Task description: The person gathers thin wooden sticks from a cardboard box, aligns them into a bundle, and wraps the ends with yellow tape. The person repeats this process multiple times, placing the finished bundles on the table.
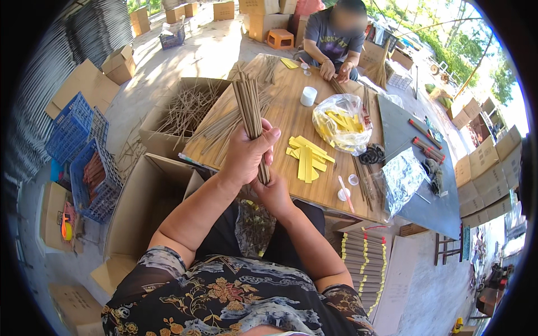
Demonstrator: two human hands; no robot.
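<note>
A bundle of thin brown sticks (250, 106), which look like incense sticks, stands nearly upright before me at the table's near edge. My left hand (246, 154) is wrapped round its middle, thumb across the front. Lower down, my right hand (273, 193) closes about the bottom end, its fingers partly hidden. Loose sticks (224, 127) lie on the wooden table (272, 168) just left of and behind the bundle. To the right of my hands is a pile of yellow paper strips (308, 159).
A cardboard box of loose sticks (159, 134) stands left of the table, an open box (131, 218) nearer me. On the table are a plastic bag of yellow strips (342, 126) and a white jar (308, 96). Across it, a co-worker (336, 42) handles sticks. Banded bundles (361, 263) lie below right.
</note>
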